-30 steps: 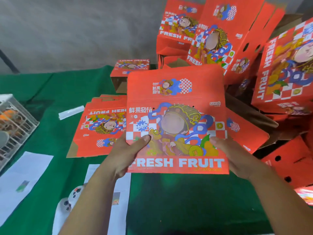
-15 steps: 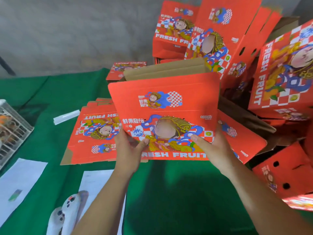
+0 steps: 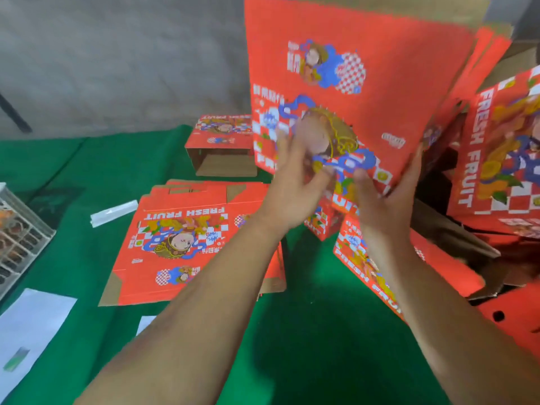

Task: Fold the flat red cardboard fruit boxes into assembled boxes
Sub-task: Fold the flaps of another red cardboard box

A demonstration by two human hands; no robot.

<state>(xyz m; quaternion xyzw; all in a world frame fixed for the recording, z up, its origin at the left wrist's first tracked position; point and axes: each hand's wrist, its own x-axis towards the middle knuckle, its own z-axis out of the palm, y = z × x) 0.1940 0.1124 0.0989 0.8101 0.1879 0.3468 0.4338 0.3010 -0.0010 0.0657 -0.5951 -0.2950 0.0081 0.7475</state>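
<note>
Head view first takes in the green table cloth (image 3: 87, 176) across the lower and left frame, then the heap of assembled boxes (image 3: 502, 147) at upper right; motion blur makes an exact count there unsafe, though at least two show. One flat box (image 3: 350, 92) fills the upper centre. Half a second ago it was tilted low over the cloth with its brown underside peeking above; now it is swung nearly upright and lifted, which I judge to be the turn that brings its flaps round for opening out. One stack of flat blanks (image 3: 187, 244) lies at centre left, one more flat blank (image 3: 365, 258) leans at centre right, and one open-ended box (image 3: 222, 147) sits behind the stack. The left hand (image 3: 295, 182) lies with fingers spread against the printed face; the right hand (image 3: 388, 200) cups the lower right edge, fingers straight along it. Smaller things: one wire crate (image 3: 20, 232) at far left, two white papers (image 3: 35, 320) at lower left, one white strip (image 3: 114, 213).
</note>
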